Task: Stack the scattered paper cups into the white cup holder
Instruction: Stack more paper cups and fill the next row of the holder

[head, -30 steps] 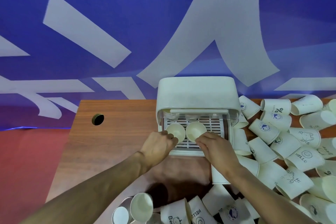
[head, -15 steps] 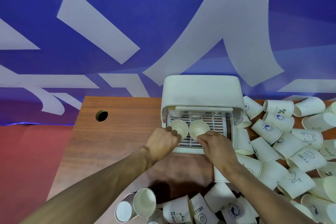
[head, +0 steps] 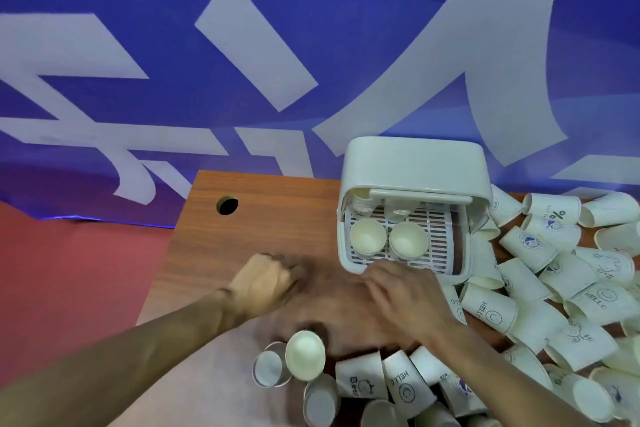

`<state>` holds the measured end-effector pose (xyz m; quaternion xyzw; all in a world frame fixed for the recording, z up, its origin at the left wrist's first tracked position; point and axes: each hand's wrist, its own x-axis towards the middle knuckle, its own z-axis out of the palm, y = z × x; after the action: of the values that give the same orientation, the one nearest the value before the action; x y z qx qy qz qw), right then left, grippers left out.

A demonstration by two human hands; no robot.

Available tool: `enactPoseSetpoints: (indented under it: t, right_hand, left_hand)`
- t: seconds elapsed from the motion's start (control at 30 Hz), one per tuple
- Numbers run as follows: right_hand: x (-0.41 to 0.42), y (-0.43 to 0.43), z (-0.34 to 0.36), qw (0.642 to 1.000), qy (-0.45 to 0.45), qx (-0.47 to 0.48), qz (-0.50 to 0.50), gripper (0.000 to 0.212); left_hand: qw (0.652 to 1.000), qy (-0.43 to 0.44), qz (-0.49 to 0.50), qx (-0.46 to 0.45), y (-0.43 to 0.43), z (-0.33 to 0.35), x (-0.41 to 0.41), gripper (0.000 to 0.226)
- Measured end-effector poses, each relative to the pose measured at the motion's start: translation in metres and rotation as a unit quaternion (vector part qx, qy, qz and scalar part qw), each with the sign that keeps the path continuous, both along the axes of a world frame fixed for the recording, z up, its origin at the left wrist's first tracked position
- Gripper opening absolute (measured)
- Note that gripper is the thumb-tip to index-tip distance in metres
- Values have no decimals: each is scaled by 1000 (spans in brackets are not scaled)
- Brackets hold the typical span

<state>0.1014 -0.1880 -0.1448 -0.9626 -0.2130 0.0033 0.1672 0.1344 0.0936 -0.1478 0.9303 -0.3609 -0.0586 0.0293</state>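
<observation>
White plastic cup holder (head: 414,166) stands on the wooden worktop (head: 242,239) at our 1 o'clock. Two paper cups (head: 368,237) sit upright, side by side on its slotted tray (head: 440,229). Our left hand (head: 266,282), blurred, is curled into a fist at the holder's 8 o'clock, with nothing visible in it. Our right hand (head: 405,295) hovers with fingers loosely spread at the holder's front edge. Scattered cups (head: 540,241) lie heaped from 3 to 6 o'clock.

Wooden table (head: 249,239), blue-and-white banner (head: 311,45) behind, red floor (head: 69,270)
</observation>
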Motion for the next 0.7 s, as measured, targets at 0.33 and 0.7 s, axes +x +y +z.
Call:
enactPoseSetpoints:
  t: [0.33, 0.7]
  right_hand:
    - [-45, 93, -22, 971, 129, -82, 181, 35]
    - [-75, 117, -42, 966, 108, -169, 161, 48]
  left_hand:
    - [986, 104, -4, 128, 43, -16, -85, 53]
    - [978, 144, 98, 111, 32, -36, -112, 45]
